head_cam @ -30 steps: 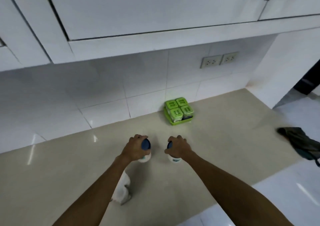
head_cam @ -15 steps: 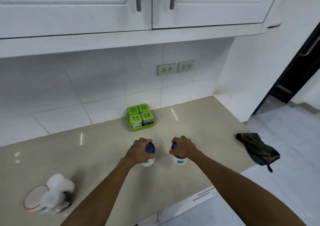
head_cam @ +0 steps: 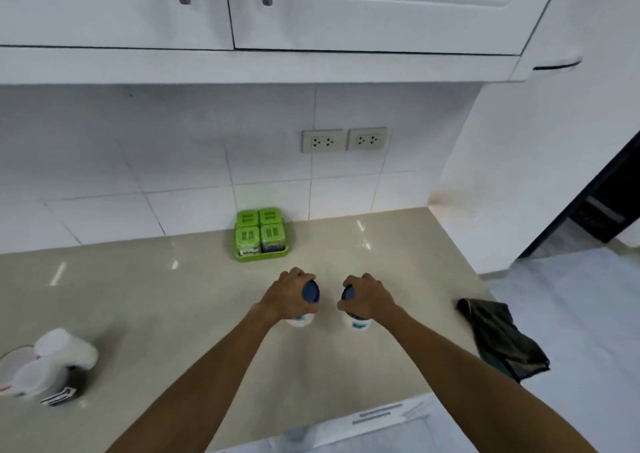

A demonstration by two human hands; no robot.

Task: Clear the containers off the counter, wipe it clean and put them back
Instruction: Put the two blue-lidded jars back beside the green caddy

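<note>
Both arms reach forward over the beige counter (head_cam: 166,300), each hand wrapped round its own small white jar with a dark blue lid. The left hand (head_cam: 289,296) grips the left jar (head_cam: 310,291) from its outer side, fingers curled over the top so that only the inner half of the lid and a strip of white body below show. The right hand (head_cam: 370,299) clamps the right jar (head_cam: 358,323) the same way, mirrored. The two jars stand upright, near each other but apart, over the middle of the counter (whether their bases touch the surface cannot be told, since the hands hide most of them).

Behind them, against the tiled wall (head_cam: 173,161), a green tray (head_cam: 263,255) holds four green-lidded pots (head_cam: 247,236) in a square, well apart from the hands. Two sockets (head_cam: 323,141) sit side by side on the wall above and to the right of the tray. A dark cloth (head_cam: 502,340) lies at the right end of the counter, part of it hanging over the edge. At the far left, near the front edge, is a blurred cluster (head_cam: 59,355) of white items, too smeared to name. White cupboards (head_cam: 363,12) with metal handles hang overhead
</note>
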